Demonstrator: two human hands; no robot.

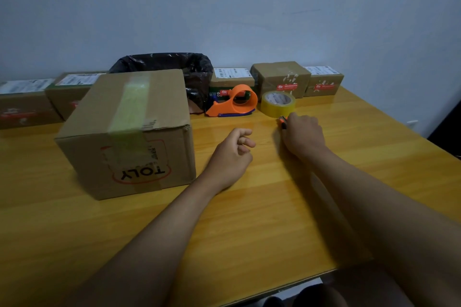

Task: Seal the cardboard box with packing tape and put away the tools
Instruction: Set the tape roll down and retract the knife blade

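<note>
Bare and loosely curled, our left hand (230,154) is hovering over the desk (274,219), its grip gathered on nothing, just right of the cardboard box (124,132), which is standing with a strip of tape (129,109) already running over its top and down its near face. Farther out, our right hand (303,136) is closing its grip around an orange-and-black utility knife (284,122), the handle pointing away toward the roll of packing tape (278,103) just beyond it. Left of the roll, the orange tape dispenser (233,104) is lying on its side. We are judging the right hand nearer both tools, so the put-away falls to it.
</note>
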